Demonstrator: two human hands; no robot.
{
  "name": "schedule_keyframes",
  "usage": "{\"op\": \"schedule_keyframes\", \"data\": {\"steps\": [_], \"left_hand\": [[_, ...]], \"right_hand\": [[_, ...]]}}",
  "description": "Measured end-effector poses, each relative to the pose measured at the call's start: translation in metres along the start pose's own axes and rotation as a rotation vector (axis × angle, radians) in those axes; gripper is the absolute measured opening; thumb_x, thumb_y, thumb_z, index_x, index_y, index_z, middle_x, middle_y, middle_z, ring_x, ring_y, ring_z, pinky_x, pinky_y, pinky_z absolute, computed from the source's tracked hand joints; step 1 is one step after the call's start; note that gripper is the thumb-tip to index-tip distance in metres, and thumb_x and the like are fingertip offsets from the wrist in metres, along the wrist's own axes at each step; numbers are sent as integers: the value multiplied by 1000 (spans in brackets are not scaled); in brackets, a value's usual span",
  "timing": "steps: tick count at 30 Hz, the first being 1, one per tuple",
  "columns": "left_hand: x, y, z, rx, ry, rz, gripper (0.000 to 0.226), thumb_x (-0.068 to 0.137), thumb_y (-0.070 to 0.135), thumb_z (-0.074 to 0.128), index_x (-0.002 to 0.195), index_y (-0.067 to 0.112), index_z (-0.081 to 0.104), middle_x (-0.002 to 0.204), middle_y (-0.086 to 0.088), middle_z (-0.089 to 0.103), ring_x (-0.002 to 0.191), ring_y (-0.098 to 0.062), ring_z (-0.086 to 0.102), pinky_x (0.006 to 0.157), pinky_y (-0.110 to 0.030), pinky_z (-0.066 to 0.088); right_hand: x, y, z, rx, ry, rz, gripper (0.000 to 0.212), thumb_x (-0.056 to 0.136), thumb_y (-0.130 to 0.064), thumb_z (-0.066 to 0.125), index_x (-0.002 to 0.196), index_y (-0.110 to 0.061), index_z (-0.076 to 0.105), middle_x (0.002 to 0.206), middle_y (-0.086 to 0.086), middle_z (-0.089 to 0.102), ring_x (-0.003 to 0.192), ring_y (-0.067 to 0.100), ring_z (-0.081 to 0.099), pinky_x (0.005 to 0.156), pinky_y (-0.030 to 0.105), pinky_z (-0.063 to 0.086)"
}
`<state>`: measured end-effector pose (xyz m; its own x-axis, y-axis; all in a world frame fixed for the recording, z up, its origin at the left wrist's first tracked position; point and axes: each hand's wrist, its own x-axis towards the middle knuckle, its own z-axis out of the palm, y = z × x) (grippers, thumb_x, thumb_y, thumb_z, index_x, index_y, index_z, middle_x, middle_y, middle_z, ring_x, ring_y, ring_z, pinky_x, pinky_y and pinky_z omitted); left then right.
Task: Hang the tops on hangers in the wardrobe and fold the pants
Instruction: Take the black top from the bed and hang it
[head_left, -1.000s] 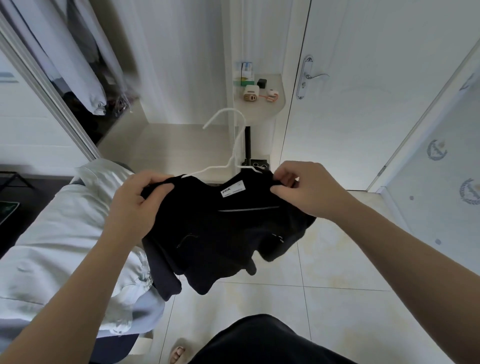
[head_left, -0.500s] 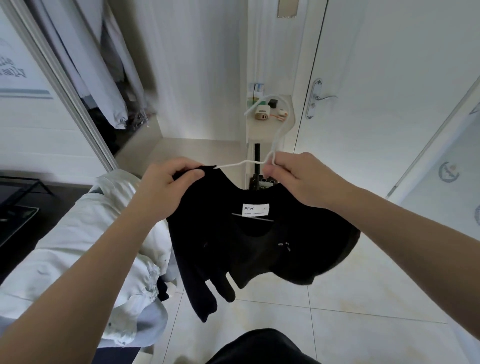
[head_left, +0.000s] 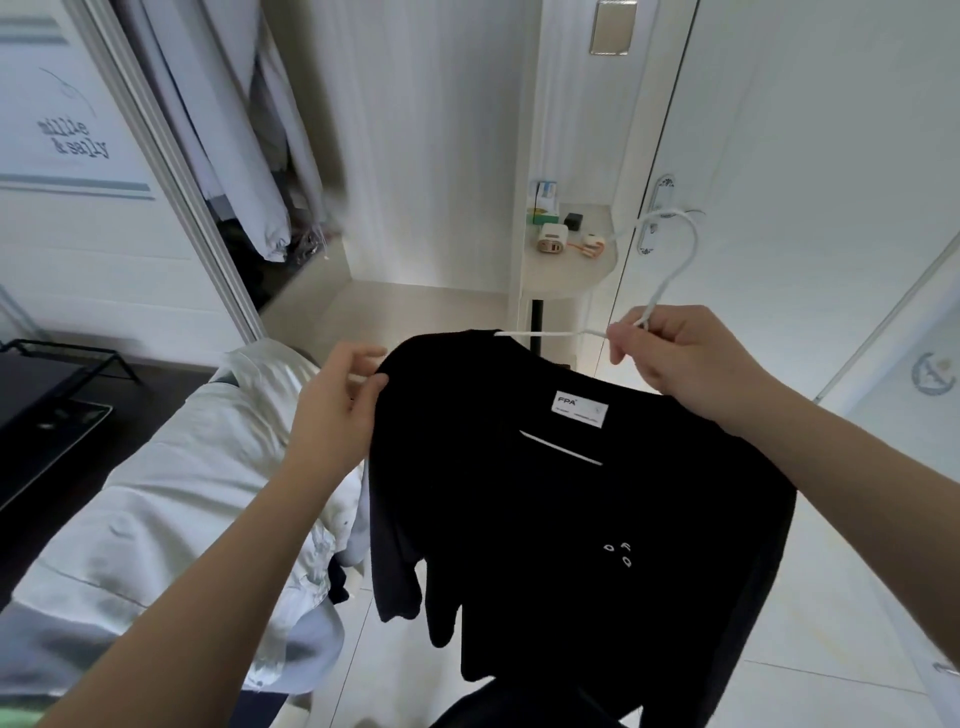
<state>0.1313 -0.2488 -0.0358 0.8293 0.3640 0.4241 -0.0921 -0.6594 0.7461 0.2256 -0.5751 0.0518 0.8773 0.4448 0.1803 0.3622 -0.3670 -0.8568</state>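
Note:
A black top (head_left: 571, 509) with a white neck label hangs in front of me on a white hanger (head_left: 670, 270). My right hand (head_left: 680, 358) grips the hanger at the base of its hook, which points up towards the door. My left hand (head_left: 337, 400) pinches the top's left shoulder together with the end of the hanger arm. Part of the hanger bar shows bare between the collar and my right hand. The open wardrobe (head_left: 249, 171) with pale hanging garments stands at the upper left.
A heap of white and pale clothes (head_left: 171, 519) lies on a surface at my left. A small rounded shelf (head_left: 566, 260) with little gadgets juts out ahead, beside a white door (head_left: 810, 156) with a handle. The floor below is pale tile.
The top now hangs spread out and lower on the hanger. My right hand has slid right to the hook base, and both hands have lifted as the view turned up towards the wardrobe.

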Motion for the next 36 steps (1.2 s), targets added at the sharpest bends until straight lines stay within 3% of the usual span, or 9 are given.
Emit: {"op": "schedule_keyframes", "data": {"steps": [6, 10, 12, 14, 19, 22, 25, 30, 36], "left_hand": [[12, -3, -8, -55, 173, -55, 33, 99, 7, 53, 91, 39, 61, 87, 22, 65, 81, 8, 59, 79, -11, 44], [18, 8, -7, -9, 187, -31, 25, 102, 10, 49, 104, 26, 68, 102, 15, 65, 100, -5, 59, 98, -31, 46], [16, 18, -4, 82, 127, 140, 27, 103, 20, 46, 115, 15, 70, 111, 9, 64, 112, -15, 56, 105, -36, 41], [14, 28, -1, 143, -41, 303, 32, 100, 31, 49, 120, 15, 69, 114, 8, 64, 111, -9, 53, 104, -21, 35], [23, 34, 2, 197, -186, 385, 15, 99, 3, 55, 107, 4, 67, 97, -8, 66, 92, -9, 53, 87, -1, 31], [33, 30, -3, 198, -127, 368, 18, 99, 8, 50, 106, 3, 66, 96, -2, 64, 90, -11, 53, 86, -3, 32], [45, 25, -8, 197, -58, 327, 16, 99, 2, 51, 106, 2, 66, 95, 7, 58, 90, -8, 51, 85, -2, 32], [72, 27, -14, 165, -29, 251, 13, 100, 3, 54, 104, 8, 66, 95, 5, 61, 91, -11, 55, 81, -4, 34], [106, 38, -19, 203, -33, 349, 12, 99, 4, 58, 107, 6, 68, 98, 4, 62, 93, -8, 55, 88, -11, 39]], "right_hand": [[-12, 7, -2, 16, -100, 22, 32, 102, -24, 55, 73, -17, 66, 48, 0, 34, 44, 16, 26, 44, 17, 27], [-17, 3, 11, 92, -104, 51, 33, 102, -26, 55, 72, -17, 67, 46, -2, 34, 42, 16, 25, 42, 18, 26], [-17, 0, 21, 90, -74, 44, 34, 102, -28, 56, 73, -15, 67, 44, -3, 34, 40, 14, 26, 41, 16, 27], [-14, -4, 32, 64, -60, 28, 34, 101, -29, 57, 75, -11, 68, 44, -3, 35, 38, 11, 27, 41, 16, 28], [-3, -7, 41, 7, -112, -8, 28, 100, -31, 59, 79, -18, 72, 45, -10, 41, 39, 5, 34, 44, 13, 31], [2, -2, 26, -107, -170, -93, 10, 98, -32, 61, 95, -32, 70, 71, -8, 64, 60, 1, 56, 62, 10, 43], [3, 18, -3, -223, -156, -87, 19, 98, -30, 61, 110, -44, 62, 99, -22, 66, 97, -1, 63, 79, 9, 45], [-2, 51, -27, -357, -117, -22, 26, 103, -27, 50, 83, -37, 64, 72, -15, 62, 66, 2, 56, 62, 14, 37], [18, 41, -14, -263, -64, -71, 29, 106, -22, 44, 82, -31, 57, 70, -6, 58, 64, 5, 52, 61, 15, 40]]}}
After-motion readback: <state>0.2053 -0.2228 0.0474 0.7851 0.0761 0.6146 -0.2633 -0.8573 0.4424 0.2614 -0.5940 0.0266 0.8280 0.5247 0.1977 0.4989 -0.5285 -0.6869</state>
